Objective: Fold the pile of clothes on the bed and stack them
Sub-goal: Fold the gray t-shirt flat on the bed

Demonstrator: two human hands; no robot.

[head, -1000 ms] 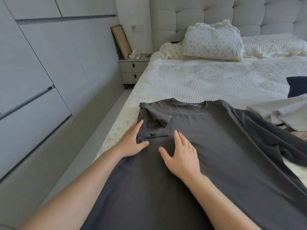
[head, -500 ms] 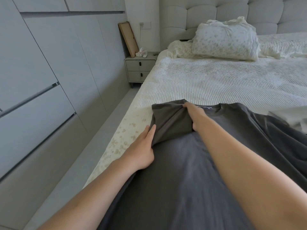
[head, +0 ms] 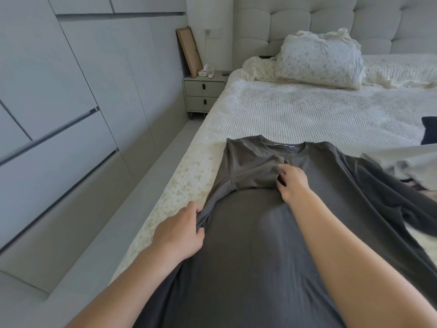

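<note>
Leftmost, a wall of pale grey flat-fronted wardrobe doors (head: 71, 110) runs along your side, and past it a small grey two-drawer nightstand (head: 204, 91) stands against the bed, with a wooden-framed board (head: 189, 52) leaning on the wall behind it and what looks like a tissue pack (head: 205, 71) on top, though it is too small to be sure.

Your left hand (head: 178, 235) sits at the near left edge of the dark grey cotton T-shirt (head: 260, 245), which lies spread flat on the white ribbed bedspread (head: 307, 114) with its collar pointing toward the headboard. Your fingers (head: 197, 210) and thumb are curled round a bunched ridge of the shirt's side seam, grasping it just where the cloth meets the bedspread. From that grip the fabric pulls up in a taut line to the folded-in left sleeve (head: 250, 169), which lies across the chest below the collar.

Your right hand (head: 292, 182) is on the chest of the shirt, just beside the sleeve's inner edge. Its fingertips (head: 281, 175) are bent and pinch the sleeve's corner, while the rest of the hand rests on the shirt body.

Farther right, a light grey garment (head: 406, 162) lies crumpled over the shirt's far side, a dark navy cloth (head: 429, 129) shows at the frame edge, and a flowered white pillow (head: 319, 60) leans against the tufted headboard (head: 331, 20).
</note>
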